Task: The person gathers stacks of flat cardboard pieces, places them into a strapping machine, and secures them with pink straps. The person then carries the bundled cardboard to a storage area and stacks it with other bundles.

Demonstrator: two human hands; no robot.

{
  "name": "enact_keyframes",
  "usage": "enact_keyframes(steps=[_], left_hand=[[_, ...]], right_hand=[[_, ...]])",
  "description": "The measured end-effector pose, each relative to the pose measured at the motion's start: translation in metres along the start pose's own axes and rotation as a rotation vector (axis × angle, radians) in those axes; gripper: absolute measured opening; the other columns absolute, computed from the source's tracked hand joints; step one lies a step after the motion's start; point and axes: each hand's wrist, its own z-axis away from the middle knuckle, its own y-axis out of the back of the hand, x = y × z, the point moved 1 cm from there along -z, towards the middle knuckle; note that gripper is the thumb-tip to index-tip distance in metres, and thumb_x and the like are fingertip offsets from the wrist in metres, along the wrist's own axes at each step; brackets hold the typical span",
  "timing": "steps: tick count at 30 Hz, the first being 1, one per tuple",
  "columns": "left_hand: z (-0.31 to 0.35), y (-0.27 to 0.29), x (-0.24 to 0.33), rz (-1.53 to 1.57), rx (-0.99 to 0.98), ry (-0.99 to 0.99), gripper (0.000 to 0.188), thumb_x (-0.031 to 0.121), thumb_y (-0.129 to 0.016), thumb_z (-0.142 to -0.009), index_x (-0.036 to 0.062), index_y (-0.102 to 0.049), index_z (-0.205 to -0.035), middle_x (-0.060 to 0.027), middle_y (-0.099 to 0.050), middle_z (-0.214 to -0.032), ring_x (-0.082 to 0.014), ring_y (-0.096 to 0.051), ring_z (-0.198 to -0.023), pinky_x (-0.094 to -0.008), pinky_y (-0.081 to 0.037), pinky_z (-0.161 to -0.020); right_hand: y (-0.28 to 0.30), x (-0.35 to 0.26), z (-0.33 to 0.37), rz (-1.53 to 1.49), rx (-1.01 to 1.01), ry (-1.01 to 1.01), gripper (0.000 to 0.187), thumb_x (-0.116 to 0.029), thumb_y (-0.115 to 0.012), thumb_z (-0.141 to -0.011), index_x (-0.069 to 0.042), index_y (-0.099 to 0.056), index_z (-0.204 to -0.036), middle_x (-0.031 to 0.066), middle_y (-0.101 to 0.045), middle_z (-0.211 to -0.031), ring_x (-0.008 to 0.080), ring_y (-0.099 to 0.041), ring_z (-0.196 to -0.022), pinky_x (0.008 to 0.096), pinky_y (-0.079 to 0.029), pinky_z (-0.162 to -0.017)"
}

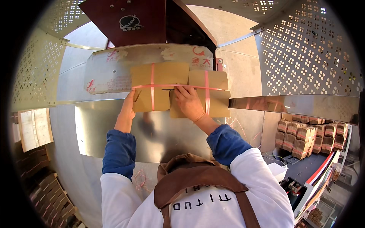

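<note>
Left hand (126,110) open against the cardboard (161,100), right hand (188,102) half-curled at the pink strap (165,86), can't tell if gripping, so uneven tugs could skew it.

The right hand (187,99) hides part of a bundle (219,102). The top edge crops the machine (129,22) at twelve o'clock; the dark rim cuts stacks (51,197) at eight.

The cardboard bundle (142,74) was plain tan, crossed by pink straps (153,99). The desk (102,131) was silver-grey; the rear plate (121,68) was grey with red print. The machine housing (148,13) was dark maroon. The guard panel (308,62) carried repeating four-hole clusters. Sleeve covers (118,150) were blue, the shirt (123,197) white with black lettering, the apron (201,176) brown.
</note>
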Motion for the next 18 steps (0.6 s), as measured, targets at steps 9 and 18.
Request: enact_keyframes(steps=[9, 18], left_hand=[[0.001, -0.008, 0.003, 0.018, -0.018, -0.013, 0.044, 0.043, -0.051, -0.095, 0.0095, -0.057, -0.122, -0.0046, -0.060, -0.118, -0.0177, -0.057, -0.109, -0.0347, -0.047, -0.091], [0.002, -0.010, 0.005, -0.042, 0.020, 0.010, 0.050, 0.045, -0.048, -0.096, 0.0065, -0.050, -0.128, -0.0063, -0.057, -0.123, -0.0197, -0.055, -0.112, -0.0360, -0.046, -0.094]], right_hand=[[-0.002, 0.002, -0.002, -0.045, 0.035, -0.013, 0.028, -0.009, -0.068, -0.070, -0.004, -0.062, -0.097, 0.0088, -0.056, -0.120, 0.0272, -0.050, -0.108, 0.0378, -0.043, -0.093], [-0.001, 0.004, 0.002, -0.165, 0.064, -0.055, 0.015, -0.010, -0.068, -0.077, -0.005, -0.060, -0.089, 0.0109, -0.058, -0.117, 0.0306, -0.052, -0.109, 0.0408, -0.043, -0.093]])
